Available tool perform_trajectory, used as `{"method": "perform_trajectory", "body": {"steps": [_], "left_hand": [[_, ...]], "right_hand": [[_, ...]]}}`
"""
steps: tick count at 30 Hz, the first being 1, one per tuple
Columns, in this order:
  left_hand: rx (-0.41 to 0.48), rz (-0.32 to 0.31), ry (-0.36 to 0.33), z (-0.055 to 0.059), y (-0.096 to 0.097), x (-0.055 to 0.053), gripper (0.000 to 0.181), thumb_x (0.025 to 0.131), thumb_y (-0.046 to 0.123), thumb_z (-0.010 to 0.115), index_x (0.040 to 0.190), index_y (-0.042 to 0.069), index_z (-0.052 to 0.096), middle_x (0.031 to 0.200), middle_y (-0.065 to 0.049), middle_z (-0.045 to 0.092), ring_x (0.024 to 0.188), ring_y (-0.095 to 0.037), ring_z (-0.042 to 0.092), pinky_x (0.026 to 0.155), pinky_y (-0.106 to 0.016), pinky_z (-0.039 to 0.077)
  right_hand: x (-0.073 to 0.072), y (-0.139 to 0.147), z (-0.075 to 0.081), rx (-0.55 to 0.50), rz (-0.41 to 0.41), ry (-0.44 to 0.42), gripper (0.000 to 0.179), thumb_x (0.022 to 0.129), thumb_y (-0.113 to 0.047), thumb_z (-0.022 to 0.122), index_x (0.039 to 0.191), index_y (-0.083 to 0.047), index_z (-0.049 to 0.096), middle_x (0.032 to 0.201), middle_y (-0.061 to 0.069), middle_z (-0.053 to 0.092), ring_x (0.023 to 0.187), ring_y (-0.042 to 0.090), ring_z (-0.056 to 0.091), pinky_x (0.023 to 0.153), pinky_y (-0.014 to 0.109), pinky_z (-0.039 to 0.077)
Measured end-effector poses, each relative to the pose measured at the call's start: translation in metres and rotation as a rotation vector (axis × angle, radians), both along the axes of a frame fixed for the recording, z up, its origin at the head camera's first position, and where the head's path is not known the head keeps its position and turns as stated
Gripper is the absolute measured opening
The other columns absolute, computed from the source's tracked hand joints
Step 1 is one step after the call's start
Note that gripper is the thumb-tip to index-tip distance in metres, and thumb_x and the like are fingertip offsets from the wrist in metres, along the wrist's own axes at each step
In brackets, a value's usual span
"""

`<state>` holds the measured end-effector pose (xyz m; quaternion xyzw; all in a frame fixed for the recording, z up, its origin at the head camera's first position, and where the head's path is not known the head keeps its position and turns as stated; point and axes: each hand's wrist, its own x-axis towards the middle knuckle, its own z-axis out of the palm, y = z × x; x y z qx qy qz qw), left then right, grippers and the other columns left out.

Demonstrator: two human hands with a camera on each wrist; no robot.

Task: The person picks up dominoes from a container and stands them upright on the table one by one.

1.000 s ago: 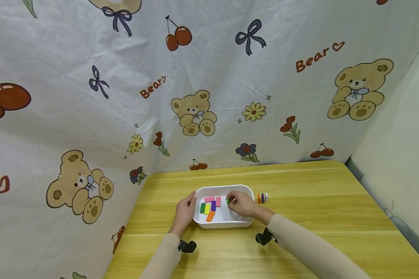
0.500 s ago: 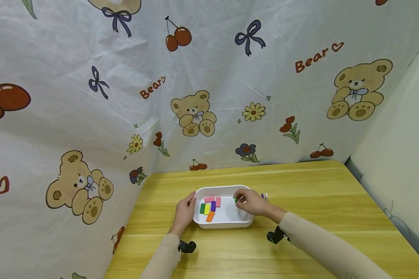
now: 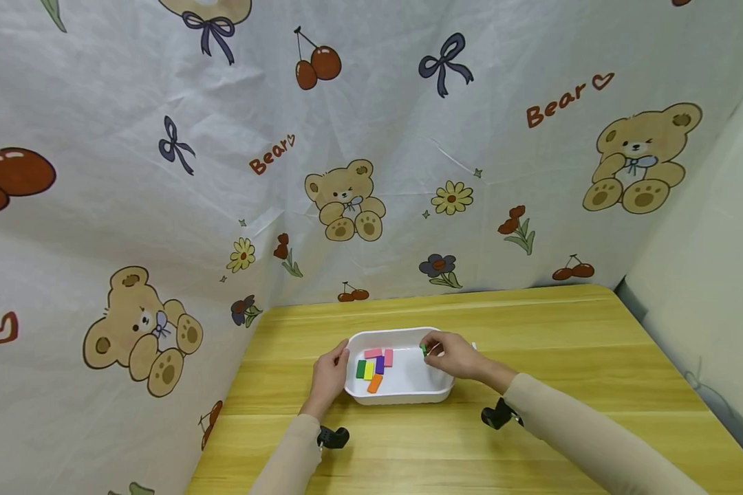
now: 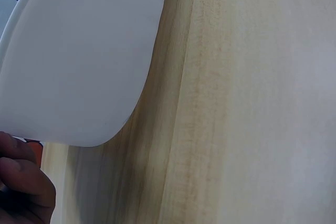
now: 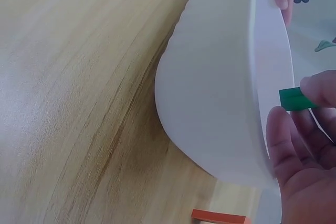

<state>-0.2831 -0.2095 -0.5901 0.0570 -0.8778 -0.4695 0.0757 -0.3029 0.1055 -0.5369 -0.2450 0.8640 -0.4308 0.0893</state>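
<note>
A white plastic tray (image 3: 402,397) sits on the table, with several small coloured blocks at its left side: green (image 3: 361,369), yellow (image 3: 369,371), purple (image 3: 380,364), orange (image 3: 374,383) and two pink. My left hand (image 3: 329,375) holds the tray's left rim; curled fingers (image 4: 26,182) show by its corner in the left wrist view. Over the tray's right end, my right hand (image 3: 455,355) pinches another green block (image 5: 295,99) between thumb and fingers, above the tray floor.
Beyond the tray's right end, an orange piece (image 5: 220,216) lies on the table, and a bit of a white piece (image 3: 474,346) shows behind my right hand. A bear-printed cloth (image 3: 402,137) hangs along the table's back and left.
My right hand has moved right inside the tray, carrying the green block toward the right end and covering most of the pieces beyond it. My left hand has stayed on the rim.
</note>
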Motion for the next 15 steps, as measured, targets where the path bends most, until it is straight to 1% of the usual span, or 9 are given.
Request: {"method": "perform_trajectory", "body": {"steps": [6, 15], "left_hand": [[-0.002, -0.007, 0.012, 0.001, 0.001, 0.000, 0.039, 0.108, 0.024, 0.055, 0.145, 0.012, 0.061, 0.145, -0.012, 0.063, 0.137, -0.034, 0.057, 0.110, -0.050, 0.051], [0.017, 0.001, -0.004, 0.001, 0.001, 0.000, 0.038, 0.108, 0.026, 0.055, 0.145, 0.016, 0.061, 0.147, -0.011, 0.062, 0.139, -0.032, 0.055, 0.112, -0.050, 0.049]], "right_hand": [[0.002, 0.005, 0.003, -0.008, -0.014, -0.022, 0.015, 0.094, -0.009, 0.072, 0.107, -0.008, 0.066, 0.102, 0.005, 0.069, 0.098, 0.020, 0.066, 0.080, 0.029, 0.058], [0.005, 0.015, 0.004, -0.027, -0.044, -0.042, 0.017, 0.094, -0.010, 0.072, 0.109, -0.005, 0.066, 0.102, 0.006, 0.069, 0.098, 0.020, 0.065, 0.082, 0.030, 0.059]]}}
